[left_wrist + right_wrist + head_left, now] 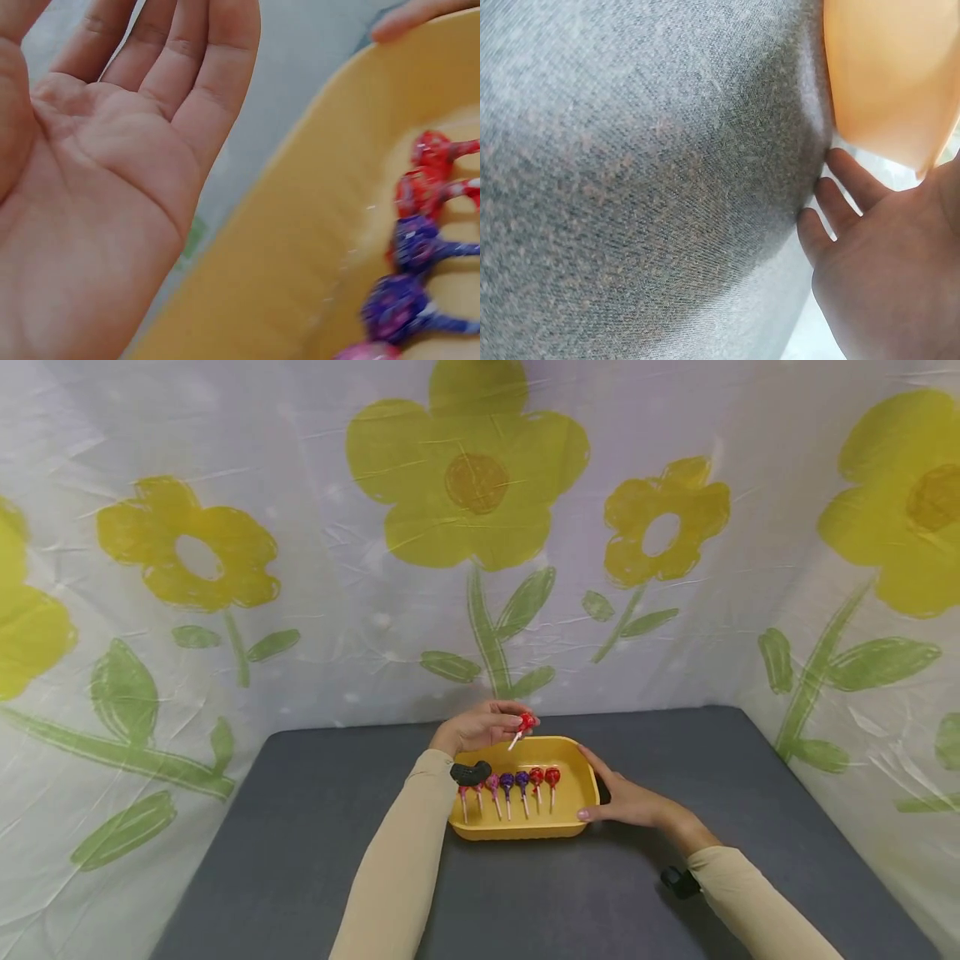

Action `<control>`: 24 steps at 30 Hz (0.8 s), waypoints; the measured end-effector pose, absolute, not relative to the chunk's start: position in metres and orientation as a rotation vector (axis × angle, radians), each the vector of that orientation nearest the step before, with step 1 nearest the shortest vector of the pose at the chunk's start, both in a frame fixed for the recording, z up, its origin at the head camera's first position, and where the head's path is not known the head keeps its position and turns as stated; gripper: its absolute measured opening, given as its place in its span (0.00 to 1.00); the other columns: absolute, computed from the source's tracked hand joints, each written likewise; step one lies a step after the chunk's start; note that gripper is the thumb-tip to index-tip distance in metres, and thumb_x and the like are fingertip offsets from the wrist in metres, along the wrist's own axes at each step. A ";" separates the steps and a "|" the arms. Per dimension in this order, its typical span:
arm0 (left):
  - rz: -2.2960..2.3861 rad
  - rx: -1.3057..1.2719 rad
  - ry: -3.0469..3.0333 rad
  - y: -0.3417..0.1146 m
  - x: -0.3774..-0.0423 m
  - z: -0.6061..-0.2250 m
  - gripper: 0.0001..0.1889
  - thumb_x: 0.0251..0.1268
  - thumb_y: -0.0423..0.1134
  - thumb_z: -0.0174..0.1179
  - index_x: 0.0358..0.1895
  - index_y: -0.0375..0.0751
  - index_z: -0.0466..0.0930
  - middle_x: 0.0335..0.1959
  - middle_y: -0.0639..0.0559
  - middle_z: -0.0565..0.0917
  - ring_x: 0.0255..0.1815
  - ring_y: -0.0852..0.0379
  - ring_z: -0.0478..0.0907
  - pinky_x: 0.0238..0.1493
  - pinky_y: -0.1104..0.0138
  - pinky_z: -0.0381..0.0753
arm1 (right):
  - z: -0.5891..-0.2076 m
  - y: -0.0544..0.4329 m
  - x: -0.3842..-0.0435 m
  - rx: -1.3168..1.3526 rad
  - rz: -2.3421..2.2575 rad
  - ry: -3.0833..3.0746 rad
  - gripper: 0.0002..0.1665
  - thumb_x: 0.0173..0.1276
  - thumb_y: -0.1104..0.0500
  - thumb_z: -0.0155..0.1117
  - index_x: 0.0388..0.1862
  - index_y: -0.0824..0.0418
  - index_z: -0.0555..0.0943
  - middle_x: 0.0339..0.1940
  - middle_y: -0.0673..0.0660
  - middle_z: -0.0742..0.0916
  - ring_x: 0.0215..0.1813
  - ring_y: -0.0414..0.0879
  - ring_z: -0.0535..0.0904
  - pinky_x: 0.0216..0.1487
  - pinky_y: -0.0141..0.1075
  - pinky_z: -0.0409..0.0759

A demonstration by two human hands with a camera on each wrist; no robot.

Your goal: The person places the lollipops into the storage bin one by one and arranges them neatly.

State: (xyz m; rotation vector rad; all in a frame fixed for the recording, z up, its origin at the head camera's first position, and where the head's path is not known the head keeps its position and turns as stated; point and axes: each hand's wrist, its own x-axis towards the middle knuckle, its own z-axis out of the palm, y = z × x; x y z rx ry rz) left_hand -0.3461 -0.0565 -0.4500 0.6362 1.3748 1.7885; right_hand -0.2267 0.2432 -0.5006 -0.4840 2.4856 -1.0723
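Observation:
My left hand (486,727) pinches a red-wrapped lollipop (527,721) above the back edge of a yellow tray (517,832), its white stick slanting down. In the left wrist view the palm of that hand shows, but the lollipop does not. Inside the tray lies a row of several lollipops: pink ones (492,782) at the left, purple ones (522,780) in the middle, red ones (552,774) at the right. My right hand (626,797) grips the tray's right end, thumb at the front corner and a finger at the back corner.
The tray stands on a dark grey table (330,860) with rounded back corners. A pale cloth backdrop (337,568) printed with yellow flowers hangs behind the table and along both sides. A black strap (470,774) sits on the left wrist, another band (680,882) on the right.

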 end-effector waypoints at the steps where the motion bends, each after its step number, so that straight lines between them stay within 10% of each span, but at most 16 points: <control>1: 1.792 0.631 1.371 -0.052 -0.346 -0.454 0.18 0.77 0.27 0.45 0.47 0.51 0.84 0.48 0.56 0.87 0.51 0.61 0.84 0.64 0.62 0.78 | -0.501 0.243 -0.227 -0.480 -1.071 2.486 0.68 0.60 0.39 0.72 0.82 0.39 0.32 0.83 0.64 0.46 0.82 0.70 0.43 0.71 0.72 0.52; 8: 1.857 0.589 1.327 -0.027 -0.341 -0.475 0.20 0.77 0.25 0.42 0.46 0.51 0.84 0.48 0.54 0.87 0.50 0.60 0.84 0.77 0.42 0.50 | -0.502 0.243 -0.228 -0.473 -1.076 2.483 0.67 0.61 0.41 0.72 0.82 0.39 0.32 0.84 0.64 0.45 0.82 0.69 0.43 0.72 0.71 0.51; 24: 1.874 0.529 1.286 -0.011 -0.330 -0.494 0.17 0.76 0.26 0.47 0.55 0.44 0.82 0.48 0.55 0.88 0.50 0.61 0.86 0.75 0.44 0.54 | -0.501 0.242 -0.227 -0.451 -1.068 2.475 0.67 0.61 0.40 0.71 0.82 0.39 0.32 0.84 0.63 0.44 0.82 0.68 0.42 0.72 0.72 0.50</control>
